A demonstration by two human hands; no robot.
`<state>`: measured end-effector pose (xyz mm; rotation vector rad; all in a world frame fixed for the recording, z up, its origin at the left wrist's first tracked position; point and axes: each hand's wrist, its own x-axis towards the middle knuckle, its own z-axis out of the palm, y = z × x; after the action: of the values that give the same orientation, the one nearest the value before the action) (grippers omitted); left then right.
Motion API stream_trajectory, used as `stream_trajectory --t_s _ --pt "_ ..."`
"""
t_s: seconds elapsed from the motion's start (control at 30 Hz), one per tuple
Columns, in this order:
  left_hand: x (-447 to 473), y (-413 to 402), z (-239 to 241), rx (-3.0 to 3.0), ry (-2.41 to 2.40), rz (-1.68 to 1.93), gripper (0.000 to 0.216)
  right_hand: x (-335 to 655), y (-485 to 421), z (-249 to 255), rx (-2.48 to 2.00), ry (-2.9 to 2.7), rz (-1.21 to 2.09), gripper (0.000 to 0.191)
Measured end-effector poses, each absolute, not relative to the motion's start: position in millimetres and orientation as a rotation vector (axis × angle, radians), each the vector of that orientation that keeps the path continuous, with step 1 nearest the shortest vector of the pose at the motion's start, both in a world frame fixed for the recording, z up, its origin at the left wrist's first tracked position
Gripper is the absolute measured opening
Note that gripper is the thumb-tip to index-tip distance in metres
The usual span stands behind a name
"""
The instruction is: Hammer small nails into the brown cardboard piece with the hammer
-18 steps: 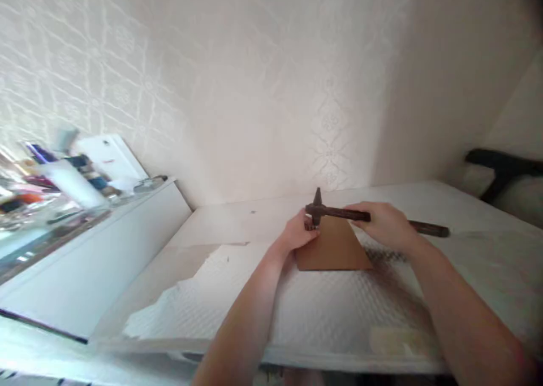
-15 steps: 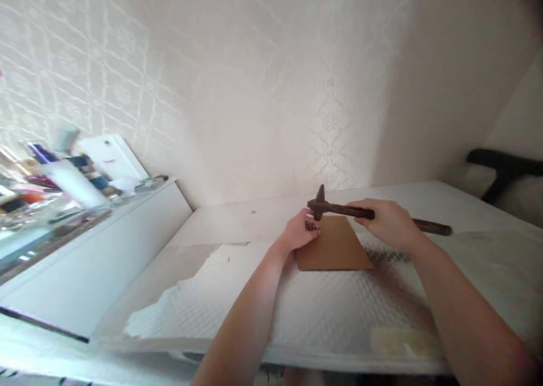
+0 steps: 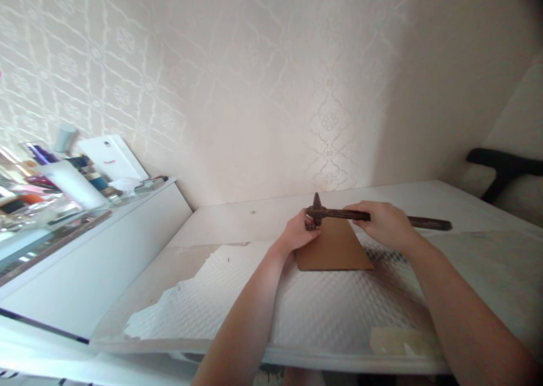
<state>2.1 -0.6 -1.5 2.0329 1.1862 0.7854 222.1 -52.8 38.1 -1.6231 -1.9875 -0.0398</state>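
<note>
My right hand point(image 3: 384, 222) grips a hammer point(image 3: 339, 213) by the middle of its dark, worn handle. The hammer lies nearly level, its head pointing left over my left fingertips. At the far left edge of a brown cardboard piece point(image 3: 335, 250), my left hand point(image 3: 299, 230) is closed, its fingers bent together. A small dark, shiny bit shows between those fingers, but the hammer head partly hides it and its kind is unclear. The cardboard lies flat on a quilted white sheet point(image 3: 212, 295).
The sheet, torn along its left side, covers part of a white table point(image 3: 407, 196) against a patterned wall. A white cabinet point(image 3: 106, 261) on the left carries bottles, a white box point(image 3: 112, 157) and clutter. A black chair armrest point(image 3: 500, 163) stands at the right.
The hammer head has dropped a little and moved slightly left, closer to my left fingers. My left hand and the cardboard stay in place.
</note>
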Motion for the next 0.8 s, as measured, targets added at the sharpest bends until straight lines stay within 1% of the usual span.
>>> stream_trajectory --t_s 0.13,0.3,0.43,0.6,0.8 --pt "2.2 -1.5 -1.2 2.015 1.152 0.785 0.037 222.5 -51.8 37.0 -1.585 -1.917 -0.043 0.034" --pt "1.9 -1.1 -0.4 2.035 1.191 0.789 0.037 222.3 -50.8 35.8 -1.592 -2.007 -0.041 0.037" --pt "1.8 -1.9 1.2 2.006 1.172 0.761 0.041 221.6 -51.2 36.1 -1.584 -1.956 -0.055 0.037" --pt "1.6 -3.7 2.5 2.007 1.167 0.780 0.036 222.5 -51.2 35.6 -1.629 -1.993 -0.069 0.034" --pt "1.2 -3.1 1.3 1.986 1.144 0.772 0.040 222.8 -50.8 35.6 -1.590 -1.969 -0.036 0.034"
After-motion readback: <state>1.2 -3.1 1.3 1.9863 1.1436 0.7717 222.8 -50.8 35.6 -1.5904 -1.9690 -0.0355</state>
